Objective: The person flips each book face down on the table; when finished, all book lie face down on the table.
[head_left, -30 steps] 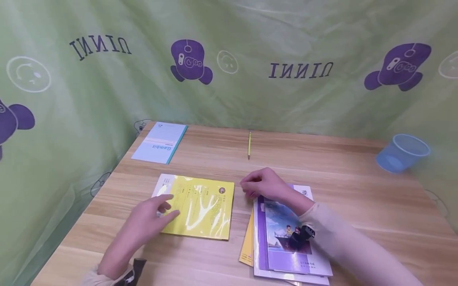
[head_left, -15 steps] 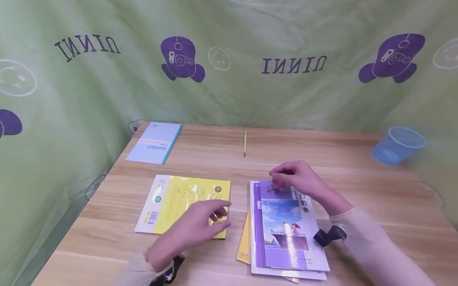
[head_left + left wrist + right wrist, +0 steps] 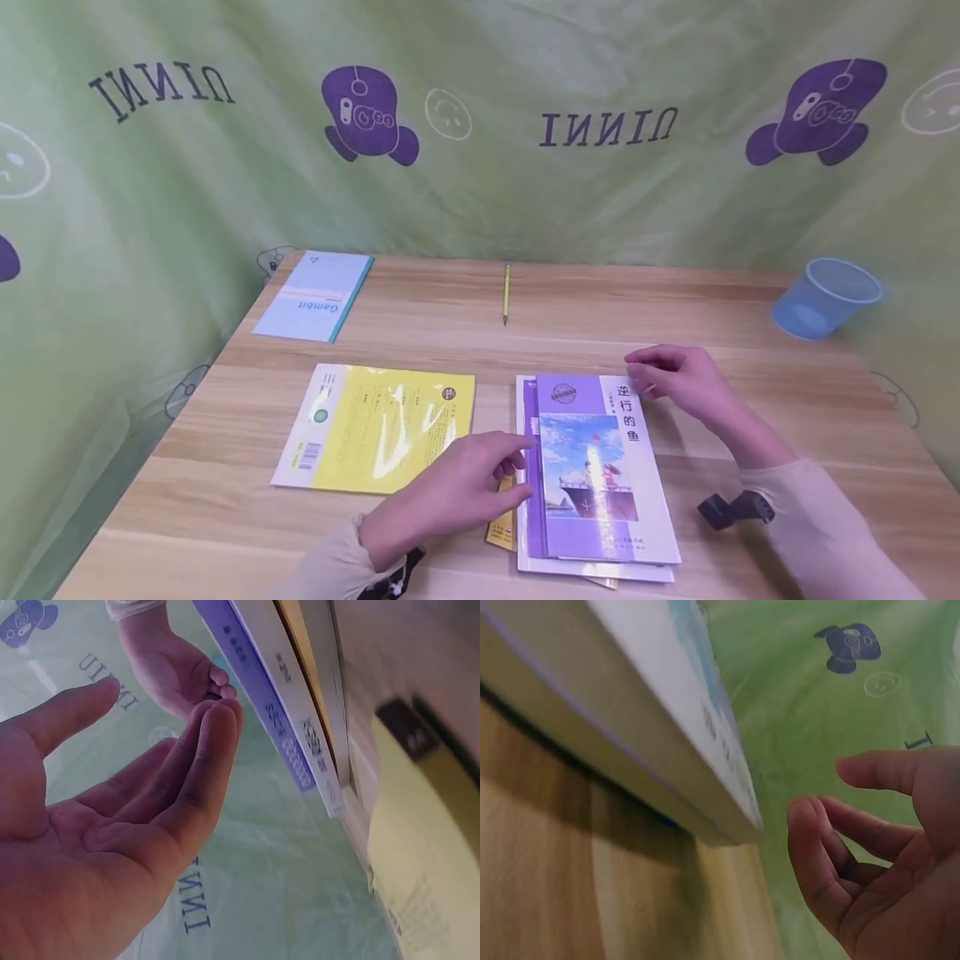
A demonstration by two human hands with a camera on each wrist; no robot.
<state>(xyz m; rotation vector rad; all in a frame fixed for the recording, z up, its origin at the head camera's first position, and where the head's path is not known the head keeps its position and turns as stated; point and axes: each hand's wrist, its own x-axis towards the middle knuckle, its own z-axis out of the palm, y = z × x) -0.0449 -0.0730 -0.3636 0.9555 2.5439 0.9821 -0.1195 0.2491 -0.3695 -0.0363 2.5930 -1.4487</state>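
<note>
While the book (image 3: 606, 467) reads “逆行的鱼”, a notebook (image 3: 313, 295) says “Gambit”.

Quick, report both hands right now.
Left hand: open, holding nothing, beside the book stack.
Right hand: open, fingers loosely bent, holding nothing, near the stack's far right corner.

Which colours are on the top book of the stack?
The top book is purple and white, with a mostly blue picture; clearest in the head view.

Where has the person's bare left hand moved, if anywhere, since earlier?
Yes: the left hand moved right, across the stationary, glossy yellow rectangular book.
</note>
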